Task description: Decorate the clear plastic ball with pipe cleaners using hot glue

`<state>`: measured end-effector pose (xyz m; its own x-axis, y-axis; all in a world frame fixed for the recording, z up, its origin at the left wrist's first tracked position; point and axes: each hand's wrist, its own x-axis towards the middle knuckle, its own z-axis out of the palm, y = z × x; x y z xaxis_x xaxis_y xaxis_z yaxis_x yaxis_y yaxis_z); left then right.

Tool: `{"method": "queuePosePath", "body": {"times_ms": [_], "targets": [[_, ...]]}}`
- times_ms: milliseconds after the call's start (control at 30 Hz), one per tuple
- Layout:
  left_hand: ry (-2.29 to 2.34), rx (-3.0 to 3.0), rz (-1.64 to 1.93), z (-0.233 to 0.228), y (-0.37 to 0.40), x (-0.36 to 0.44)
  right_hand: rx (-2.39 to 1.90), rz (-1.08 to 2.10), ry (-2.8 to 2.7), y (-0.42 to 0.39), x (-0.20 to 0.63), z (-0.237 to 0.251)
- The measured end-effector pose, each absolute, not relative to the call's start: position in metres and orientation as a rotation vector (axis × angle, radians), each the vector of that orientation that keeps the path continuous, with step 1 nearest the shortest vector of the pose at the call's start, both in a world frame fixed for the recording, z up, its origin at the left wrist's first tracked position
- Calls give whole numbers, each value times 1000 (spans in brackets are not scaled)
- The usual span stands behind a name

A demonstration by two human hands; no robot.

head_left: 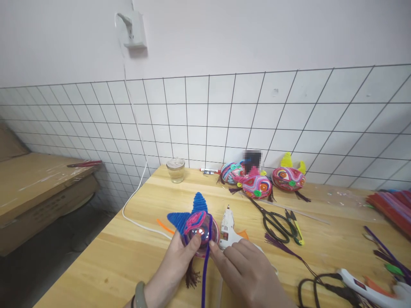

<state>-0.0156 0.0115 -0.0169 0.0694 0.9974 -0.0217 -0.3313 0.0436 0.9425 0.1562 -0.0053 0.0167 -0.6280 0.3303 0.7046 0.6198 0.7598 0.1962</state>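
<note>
Head view, work in hand: a clear dome (201,234) lies on the wooden table (128,252), near its front edge, partly wrapped in pink and purple pipe cleaner, with two blue pipe-cleaner ears (189,214) standing up behind it. It looks to me like the wrapping step, a purple pipe cleaner (205,269) being laid against the dome's face.

Left hand (175,267): comes up from the bottom edge, wrist banded, palm low to the table. The thumb presses on the dome's front and the fingers curl under its left side, so it is closed around the dome, steadying it.

Right hand (245,271): lies flat and angled inward, forefinger tip touching the dome's right edge just beside the purple strand. The fingers are loosely extended; I cannot tell whether they pinch the strand or only press it.

Next move, as I judge it: the strand needs to be held tight to the curve while the dome is kept from rolling.

Close by: a white glue gun (227,229) just behind the right hand, black scissors (276,224) to its right, a dark tassel (192,278) under the left hand.

Further back: three finished masks (261,182) against the tiled wall, a glass jar (176,170), a second glue gun (369,288) at the lower right.
</note>
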Motion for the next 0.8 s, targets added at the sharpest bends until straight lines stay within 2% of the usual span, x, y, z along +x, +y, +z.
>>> {"method": "queuePosePath", "body": {"times_ms": [333, 800], "targets": [[912, 1037, 1215, -15, 10, -15, -627, -505, -2261, -4, 161, 18], [834, 1022, 1207, -14, 10, -15, -725, -403, -2201, -3, 161, 4]]}}
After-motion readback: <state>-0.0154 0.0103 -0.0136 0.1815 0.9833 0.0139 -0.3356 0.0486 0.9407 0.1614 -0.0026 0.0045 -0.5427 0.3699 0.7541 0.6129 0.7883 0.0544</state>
